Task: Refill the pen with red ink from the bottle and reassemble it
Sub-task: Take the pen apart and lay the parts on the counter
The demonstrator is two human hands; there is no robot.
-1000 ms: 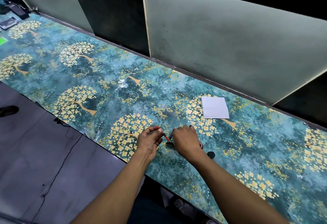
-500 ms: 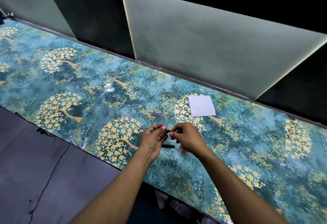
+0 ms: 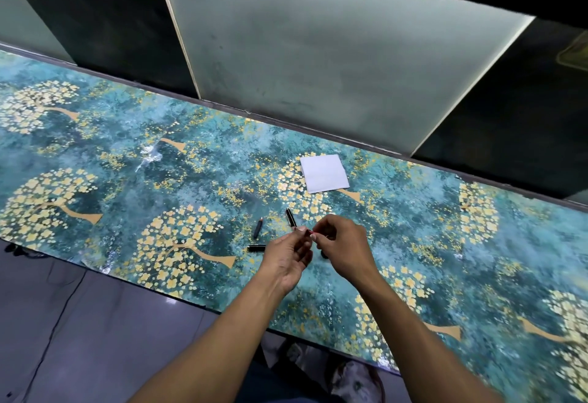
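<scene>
Both my hands meet above the table's front part. My left hand [image 3: 288, 258] and my right hand [image 3: 342, 243] pinch a thin red pen refill [image 3: 308, 231] between their fingertips. Three dark pen parts lie on the table: one black piece [image 3: 290, 217] just beyond my hands, a slim dark piece with a reddish tip [image 3: 258, 228] to the left, and a short black piece [image 3: 256, 247] beside my left hand. A small dark round thing [image 3: 324, 255] shows under my right hand. The ink bottle is hidden.
A white square of paper [image 3: 324, 173] lies further back on the teal, tree-patterned table cover [image 3: 127, 186]. Frosted panels [image 3: 318, 52] stand behind the table. The table's front edge runs just below my forearms, with grey floor and a cable to the left.
My hands have lifted off the table and now hold the red refill between them. The view has shifted, and the pen parts now lie uncovered to the left of my hands.
</scene>
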